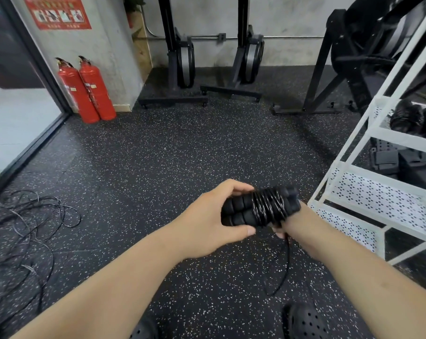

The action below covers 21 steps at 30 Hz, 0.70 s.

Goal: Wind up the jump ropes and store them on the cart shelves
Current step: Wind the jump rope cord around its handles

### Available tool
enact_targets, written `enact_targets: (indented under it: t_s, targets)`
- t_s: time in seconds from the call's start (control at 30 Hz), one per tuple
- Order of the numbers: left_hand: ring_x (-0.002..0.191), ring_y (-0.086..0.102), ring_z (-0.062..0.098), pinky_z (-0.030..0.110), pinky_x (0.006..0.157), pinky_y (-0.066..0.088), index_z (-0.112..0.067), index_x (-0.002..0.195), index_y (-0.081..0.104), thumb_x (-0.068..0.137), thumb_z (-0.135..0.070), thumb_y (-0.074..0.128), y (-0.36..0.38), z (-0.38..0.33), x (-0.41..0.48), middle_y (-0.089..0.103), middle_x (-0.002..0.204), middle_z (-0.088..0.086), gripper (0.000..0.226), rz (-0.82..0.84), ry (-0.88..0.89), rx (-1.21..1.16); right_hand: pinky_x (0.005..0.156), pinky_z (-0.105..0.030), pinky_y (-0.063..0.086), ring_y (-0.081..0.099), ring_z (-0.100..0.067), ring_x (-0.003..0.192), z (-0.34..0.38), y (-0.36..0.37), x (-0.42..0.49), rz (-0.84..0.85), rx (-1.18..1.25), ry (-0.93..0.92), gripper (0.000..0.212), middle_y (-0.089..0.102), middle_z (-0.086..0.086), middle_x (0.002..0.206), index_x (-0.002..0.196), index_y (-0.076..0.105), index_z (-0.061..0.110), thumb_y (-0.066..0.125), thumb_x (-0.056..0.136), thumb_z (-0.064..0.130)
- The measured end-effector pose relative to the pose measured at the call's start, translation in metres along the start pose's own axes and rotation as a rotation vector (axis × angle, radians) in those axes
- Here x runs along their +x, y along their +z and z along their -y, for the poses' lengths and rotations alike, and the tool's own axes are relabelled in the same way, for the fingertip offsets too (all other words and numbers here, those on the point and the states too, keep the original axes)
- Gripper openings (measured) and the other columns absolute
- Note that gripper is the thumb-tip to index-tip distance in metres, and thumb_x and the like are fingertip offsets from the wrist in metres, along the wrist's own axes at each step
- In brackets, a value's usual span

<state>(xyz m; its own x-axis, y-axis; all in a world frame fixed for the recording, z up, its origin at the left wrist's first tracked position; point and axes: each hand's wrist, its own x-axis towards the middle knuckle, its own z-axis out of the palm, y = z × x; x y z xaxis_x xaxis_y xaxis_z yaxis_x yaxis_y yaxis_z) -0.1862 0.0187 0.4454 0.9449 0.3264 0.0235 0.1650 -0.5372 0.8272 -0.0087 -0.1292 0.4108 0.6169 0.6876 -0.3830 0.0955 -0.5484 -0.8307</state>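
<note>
Black jump rope (261, 209), cord wound around its paired foam handles, tail dangling; loose ropes (28, 231) tangled on floor (182, 155); wound bundles (407, 121) on white cart (378, 189) shelf

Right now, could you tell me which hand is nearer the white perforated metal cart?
Right. The right hand is just left of the white metal cart; the left hand is farther left, past the black rope bundle.

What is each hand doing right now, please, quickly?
Left hand: closed around the handles of the jump rope.
Right hand: closed on the same rope, fingers mostly hidden.
</note>
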Motion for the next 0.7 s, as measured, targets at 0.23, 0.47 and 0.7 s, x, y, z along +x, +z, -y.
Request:
enact_targets:
  t_s: [0.23, 0.47, 0.7]
  targets:
    - [0.104, 0.061, -0.016, 0.001, 0.084, 0.042, -0.037, 0.139, 0.048, 0.091, -0.033, 0.084, -0.007, 0.029, 0.019, 0.067, 0.118, -0.026, 0.061, -0.281, -0.14, 0.037, 0.053, -0.03, 0.04, 0.049, -0.007, 0.048, 0.002, 0.042, -0.006, 0.081, -0.311, -0.107, 0.055, 0.06, 0.007, 0.059, 0.085, 0.072, 0.023, 0.033, 0.114, 0.05]
    - [0.113, 0.064, 0.015, 0.035, 0.103, 0.051, -0.032, 0.145, 0.056, 0.083, -0.033, 0.091, -0.023, 0.062, 0.024, 0.066, 0.123, -0.008, 0.072, -0.241, -0.232, 0.369, 0.065, -0.038, 0.053, 0.058, -0.008, 0.066, 0.027, 0.035, -0.043, -0.099, -0.913, -0.441, 0.032, 0.061, 0.01, 0.073, 0.097, 0.056, 0.033, 0.036, 0.111, 0.054]
    - [0.101, 0.065, 0.01, 0.039, 0.096, 0.056, -0.036, 0.13, 0.06, 0.073, -0.037, 0.097, -0.006, 0.045, 0.018, 0.068, 0.111, -0.015, 0.068, 0.032, -0.115, 0.411, 0.068, -0.036, 0.053, 0.059, -0.005, 0.074, 0.043, 0.002, -0.037, -0.301, -0.902, -0.621, 0.042, 0.063, 0.018, 0.078, 0.095, 0.067, 0.039, 0.037, 0.099, 0.068]
